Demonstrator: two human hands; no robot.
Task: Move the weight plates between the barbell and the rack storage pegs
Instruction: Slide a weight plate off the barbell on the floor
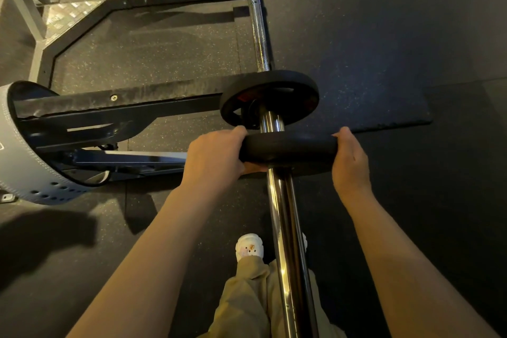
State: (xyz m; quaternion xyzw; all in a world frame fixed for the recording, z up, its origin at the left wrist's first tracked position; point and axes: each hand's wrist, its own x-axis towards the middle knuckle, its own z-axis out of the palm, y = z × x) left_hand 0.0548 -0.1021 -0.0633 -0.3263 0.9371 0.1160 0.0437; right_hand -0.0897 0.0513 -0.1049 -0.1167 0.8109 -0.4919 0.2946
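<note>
Dark speckled rubber flooring (175, 44) fills the frame, with a darker mat (384, 107) whose ragged edge runs across the right centre. Down the middle runs the barbell (282, 228), its chrome sleeve coming from the bottom edge up to the centre, the thinner shaft carrying on to the top edge.

Two black weight plates sit on that sleeve. The far plate (270, 97) is seated up against the collar, centre frame. The near plate (289, 147) is threaded on just below it, apart from it, with a short stretch of bare chrome showing between the two.

Both hands are on the near plate. The left hand (215, 158) curls over its left rim, fingers wrapped round the edge and showing underneath. The right hand (349, 162) clamps the right rim, thumb on top; its fingers go behind the plate out of sight.

Below the near plate there's a long run of bare sleeve toward the bottom edge. To the left, the black rack frame (120, 107) reaches almost to the far plate's rim. A grey lifting belt (24, 173) loops round the frame at the left edge. At bottom centre, khaki trousers (247, 296) and a white shoe (249, 247) stand just left of the sleeve.
</note>
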